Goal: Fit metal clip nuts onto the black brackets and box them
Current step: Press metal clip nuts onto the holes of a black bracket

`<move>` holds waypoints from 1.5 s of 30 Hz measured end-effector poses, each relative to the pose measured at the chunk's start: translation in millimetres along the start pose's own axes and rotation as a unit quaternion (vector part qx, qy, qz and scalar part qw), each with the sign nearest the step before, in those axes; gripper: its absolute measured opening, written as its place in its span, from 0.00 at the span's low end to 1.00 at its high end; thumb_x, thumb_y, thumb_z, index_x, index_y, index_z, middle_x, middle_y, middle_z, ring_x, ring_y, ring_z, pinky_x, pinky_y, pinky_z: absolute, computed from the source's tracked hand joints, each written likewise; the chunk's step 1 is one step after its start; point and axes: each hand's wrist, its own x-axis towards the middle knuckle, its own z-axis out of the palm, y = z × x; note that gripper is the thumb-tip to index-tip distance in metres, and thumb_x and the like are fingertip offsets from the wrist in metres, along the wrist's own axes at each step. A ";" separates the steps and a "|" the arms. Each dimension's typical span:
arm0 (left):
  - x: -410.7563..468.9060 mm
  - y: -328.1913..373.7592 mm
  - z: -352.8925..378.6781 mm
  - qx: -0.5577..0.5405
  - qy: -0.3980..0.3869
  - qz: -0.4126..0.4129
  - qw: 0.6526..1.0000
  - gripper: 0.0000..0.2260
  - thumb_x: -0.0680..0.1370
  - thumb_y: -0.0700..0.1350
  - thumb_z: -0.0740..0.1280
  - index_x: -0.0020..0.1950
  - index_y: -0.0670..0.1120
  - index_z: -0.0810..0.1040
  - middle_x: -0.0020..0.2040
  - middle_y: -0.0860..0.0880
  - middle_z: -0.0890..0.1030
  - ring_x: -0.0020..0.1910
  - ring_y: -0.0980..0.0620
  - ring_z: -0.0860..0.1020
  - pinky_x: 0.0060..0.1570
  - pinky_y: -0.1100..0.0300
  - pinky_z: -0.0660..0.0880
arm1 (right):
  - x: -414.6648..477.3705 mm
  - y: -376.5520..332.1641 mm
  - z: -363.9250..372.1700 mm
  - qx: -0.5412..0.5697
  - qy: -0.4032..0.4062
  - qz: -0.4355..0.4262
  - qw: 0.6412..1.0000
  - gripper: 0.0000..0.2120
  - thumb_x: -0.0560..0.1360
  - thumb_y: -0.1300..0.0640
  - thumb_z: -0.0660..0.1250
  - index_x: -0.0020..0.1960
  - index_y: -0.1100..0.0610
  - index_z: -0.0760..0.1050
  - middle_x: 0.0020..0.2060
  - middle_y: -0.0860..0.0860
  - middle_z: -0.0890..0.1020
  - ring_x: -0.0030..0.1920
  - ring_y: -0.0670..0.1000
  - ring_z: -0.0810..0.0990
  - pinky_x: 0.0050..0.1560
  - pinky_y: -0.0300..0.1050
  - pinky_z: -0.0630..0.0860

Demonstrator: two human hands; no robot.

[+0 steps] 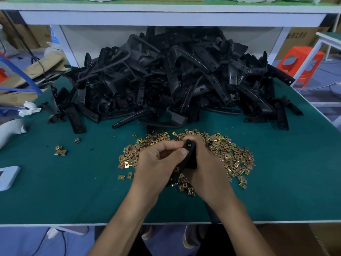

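Blocked well beyond the grip on the held bracket [190,156] by a tall heap of black brackets [166,76], spread wide to either side and roofed by a low shelf [166,17]. Ringed just beyond, right of and beneath the grip by a loose spread of clip nuts [230,154]. Open left of the grip across bare green table [83,191], save for a few stray nuts [60,150] and, far left at the edge, a pale flat case [9,176]. Open too right of the nut spread and nearer than the grip, down to the front edge.
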 end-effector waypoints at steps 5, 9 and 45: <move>-6.6 -4.4 -4.6 0.158 -0.033 0.091 0.983 0.16 0.73 0.48 0.78 0.58 0.58 0.81 0.50 0.56 0.86 0.49 0.56 0.84 0.47 0.64 0.78 | -0.7 -0.7 -6.4 0.024 0.011 0.007 1.000 0.26 0.75 0.63 0.70 0.64 0.42 0.66 0.42 0.41 0.81 0.41 0.42 0.80 0.40 0.40 0.74; -10.6 -4.7 -2.7 0.302 0.022 0.199 0.932 0.16 0.72 0.50 0.77 0.57 0.61 0.79 0.51 0.62 0.81 0.49 0.60 0.80 0.46 0.71 0.73 | -1.5 -1.9 -5.2 0.030 0.029 0.017 0.999 0.28 0.74 0.66 0.69 0.64 0.41 0.65 0.41 0.43 0.81 0.40 0.44 0.80 0.41 0.41 0.73; 14.6 2.9 1.4 0.360 0.090 0.305 0.877 0.11 0.71 0.49 0.80 0.51 0.50 0.84 0.46 0.58 0.81 0.48 0.59 0.79 0.49 0.67 0.74 | 13.6 -9.7 14.7 0.148 0.154 0.132 0.968 0.22 0.76 0.58 0.68 0.59 0.39 0.62 0.43 0.42 0.82 0.42 0.42 0.81 0.42 0.47 0.78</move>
